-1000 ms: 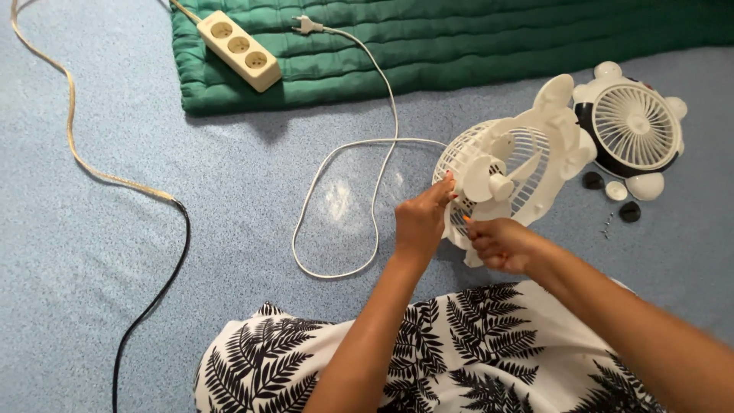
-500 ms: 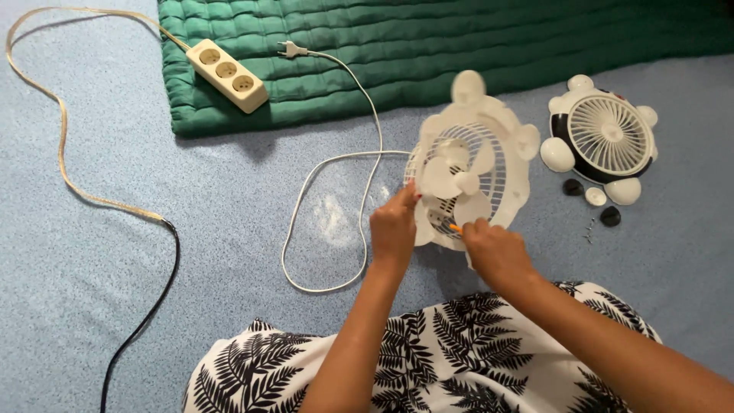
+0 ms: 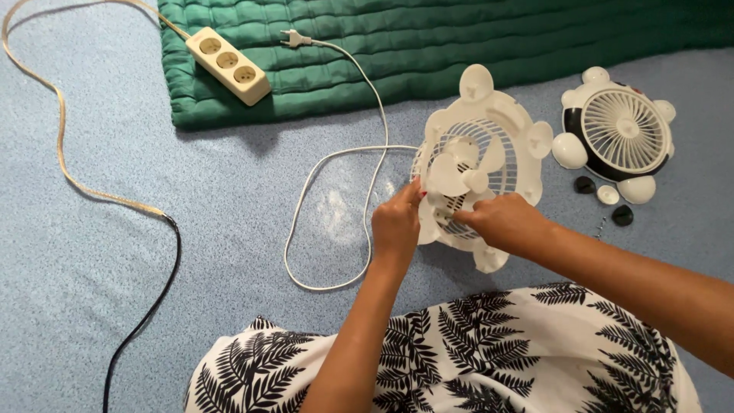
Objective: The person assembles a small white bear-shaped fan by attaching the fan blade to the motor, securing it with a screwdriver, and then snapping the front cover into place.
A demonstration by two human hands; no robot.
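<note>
While both hands work at it, white fan body (image 3: 489, 122) sits tilted on blue floor (image 3: 229, 214). Left hand (image 3: 395, 226) fingers pinch its left rim; right hand (image 3: 501, 222) fingers curl closed on the lower grille by the blades (image 3: 462, 172). Front cover (image 3: 618, 134) lies well apart, right. White cord (image 3: 359, 191) loops left.

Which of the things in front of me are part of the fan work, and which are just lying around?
In hand: left hand, right hand, white fan body, its cord, front grille, small caps.
Lying about: power strip, green mat.
</note>
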